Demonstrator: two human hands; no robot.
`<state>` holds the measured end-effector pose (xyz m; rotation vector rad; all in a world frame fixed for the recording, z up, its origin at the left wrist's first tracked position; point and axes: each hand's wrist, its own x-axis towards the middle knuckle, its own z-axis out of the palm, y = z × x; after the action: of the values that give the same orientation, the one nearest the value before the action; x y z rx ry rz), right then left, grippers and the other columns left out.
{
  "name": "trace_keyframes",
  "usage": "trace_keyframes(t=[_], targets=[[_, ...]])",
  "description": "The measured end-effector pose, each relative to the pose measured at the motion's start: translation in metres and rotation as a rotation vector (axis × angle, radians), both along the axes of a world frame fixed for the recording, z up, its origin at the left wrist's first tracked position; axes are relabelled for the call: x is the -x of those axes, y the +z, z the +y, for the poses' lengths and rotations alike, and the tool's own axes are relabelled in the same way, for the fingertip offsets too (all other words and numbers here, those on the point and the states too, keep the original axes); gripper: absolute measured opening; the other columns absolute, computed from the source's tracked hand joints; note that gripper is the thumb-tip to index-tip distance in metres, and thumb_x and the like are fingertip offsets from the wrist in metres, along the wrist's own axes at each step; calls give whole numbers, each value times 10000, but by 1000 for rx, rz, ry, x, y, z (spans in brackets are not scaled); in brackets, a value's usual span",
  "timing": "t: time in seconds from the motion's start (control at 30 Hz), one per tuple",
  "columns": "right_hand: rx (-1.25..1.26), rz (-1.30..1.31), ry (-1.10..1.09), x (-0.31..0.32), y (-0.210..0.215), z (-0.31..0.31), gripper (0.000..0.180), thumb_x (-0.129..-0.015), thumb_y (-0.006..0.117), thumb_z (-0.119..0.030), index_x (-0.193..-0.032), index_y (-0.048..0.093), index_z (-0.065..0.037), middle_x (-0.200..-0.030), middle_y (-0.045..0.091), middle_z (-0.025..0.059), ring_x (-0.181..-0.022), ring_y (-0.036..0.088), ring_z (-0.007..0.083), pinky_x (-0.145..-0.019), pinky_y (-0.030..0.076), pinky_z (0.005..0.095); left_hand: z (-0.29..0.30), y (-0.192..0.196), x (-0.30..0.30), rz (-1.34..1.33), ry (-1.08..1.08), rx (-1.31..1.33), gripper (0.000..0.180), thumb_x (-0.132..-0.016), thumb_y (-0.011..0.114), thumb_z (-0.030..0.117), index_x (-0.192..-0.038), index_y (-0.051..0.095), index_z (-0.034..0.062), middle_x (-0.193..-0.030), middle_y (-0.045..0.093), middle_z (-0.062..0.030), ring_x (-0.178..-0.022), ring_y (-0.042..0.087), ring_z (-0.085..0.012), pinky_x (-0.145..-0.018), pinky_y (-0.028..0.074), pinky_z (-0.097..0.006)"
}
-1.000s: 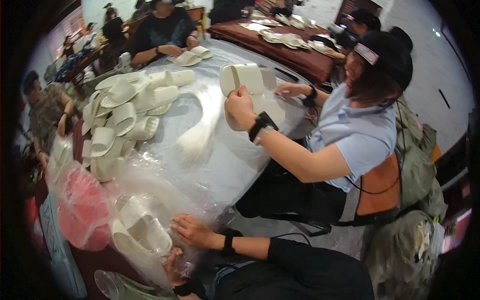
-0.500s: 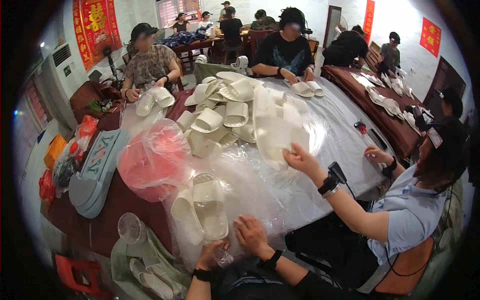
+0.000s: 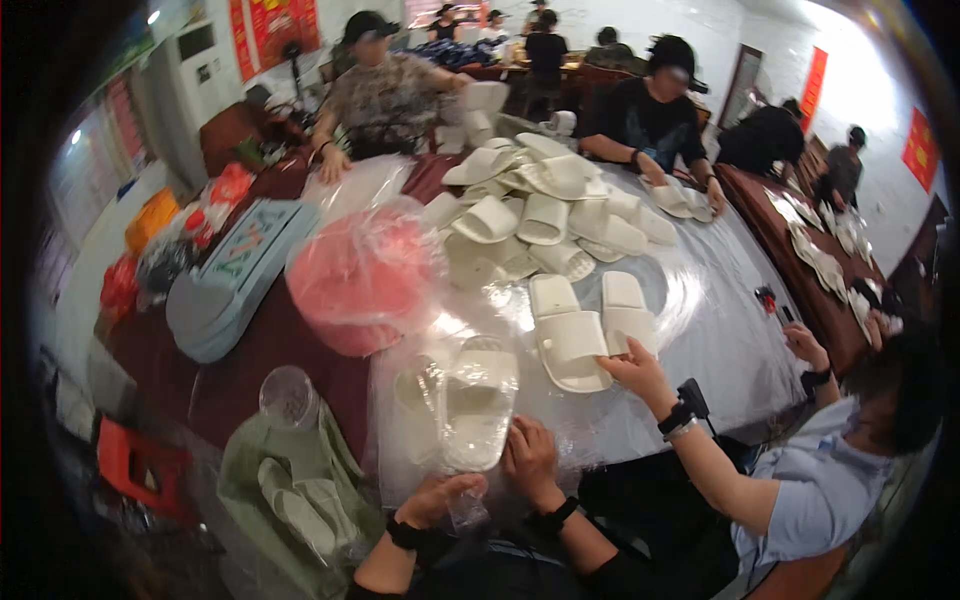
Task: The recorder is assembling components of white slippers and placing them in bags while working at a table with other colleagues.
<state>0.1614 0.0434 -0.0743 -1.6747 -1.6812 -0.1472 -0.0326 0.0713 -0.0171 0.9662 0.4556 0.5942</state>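
A pair of cream slide slippers [image 3: 480, 405] lies in a clear plastic bag [image 3: 395, 440] right in front of me; one slipper partly covers the other. My left hand [image 3: 438, 498] is closed on the bag by the near end of the slippers, a crumpled corner of plastic hanging from it. My right hand [image 3: 530, 458], its fingers curled, grips the bag along the right side of the upper slipper. Just beyond, a co-worker's hand [image 3: 640, 378] touches another cream pair [image 3: 575, 345] on the plastic-covered table.
A heap of cream slippers [image 3: 545, 215] rises mid-table. Left of my bag sits a pink bundle in clear plastic [image 3: 365, 275], then a grey-blue stack of flat pieces [image 3: 225, 300]. A green sack [image 3: 245, 450] with slippers is at lower left, near a red stool [image 3: 145, 465].
My view has swung left. My right hand has gone from lying flat to curled at the bag. The co-worker's pair has come down onto the table; a person opposite has lifted slippers.
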Motion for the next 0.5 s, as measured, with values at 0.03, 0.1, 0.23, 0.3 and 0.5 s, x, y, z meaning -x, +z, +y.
trace_keyframes(t=[0.03, 0.1, 0.23, 0.3, 0.5], targets=[[-8, -6, -18, 0, -1, 0, 341, -728, 632, -145, -1046, 597, -28, -1101, 571, 141, -1005, 543, 308, -814, 431, 421, -4, 0, -1, -6, 46, 23, 137, -907, 545, 130, -841, 581, 15, -775, 581, -25, -743, 535, -121, -679, 426, -255], [129, -71, -51, 1, -4, -6, 349, -695, 627, -128, -1014, 585, 7, -1053, 578, 161, -952, 559, 323, -769, 436, 419, -12, -1, -3, 111, -227, 86, 178, -925, 522, 153, -869, 618, 14, -822, 621, -34, -792, 576, -134, -731, 455, -261], [128, 988, -29, -22, -87, 4, 284, -820, 581, -164, -1024, 568, 33, -984, 585, 196, -898, 569, 345, -768, 445, 452, -17, 8, -8, 98, -342, -106, 228, -946, 495, 200, -891, 630, 25, -834, 638, -42, -841, 590, -129, -791, 459, -282], [230, 1089, 9, -21, -80, 6, 283, -848, 553, -173, -1038, 563, 36, -1005, 583, 189, -917, 568, 331, -777, 448, 452, -24, 27, 2, 137, -253, -183, 243, -951, 490, 221, -842, 605, 37, -766, 592, -12, -754, 542, -107, -742, 435, -271], [320, 1380, 64, -19, -55, 9, 300, -931, 466, -203, -1080, 549, 44, -1069, 577, 167, -974, 566, 289, -805, 458, 452, -43, 54, 34, 193, -264, -504, 264, -970, 460, 193, -1119, 570, 5, -1011, 609, -66, -931, 580, -177, -833, 470, -303]])
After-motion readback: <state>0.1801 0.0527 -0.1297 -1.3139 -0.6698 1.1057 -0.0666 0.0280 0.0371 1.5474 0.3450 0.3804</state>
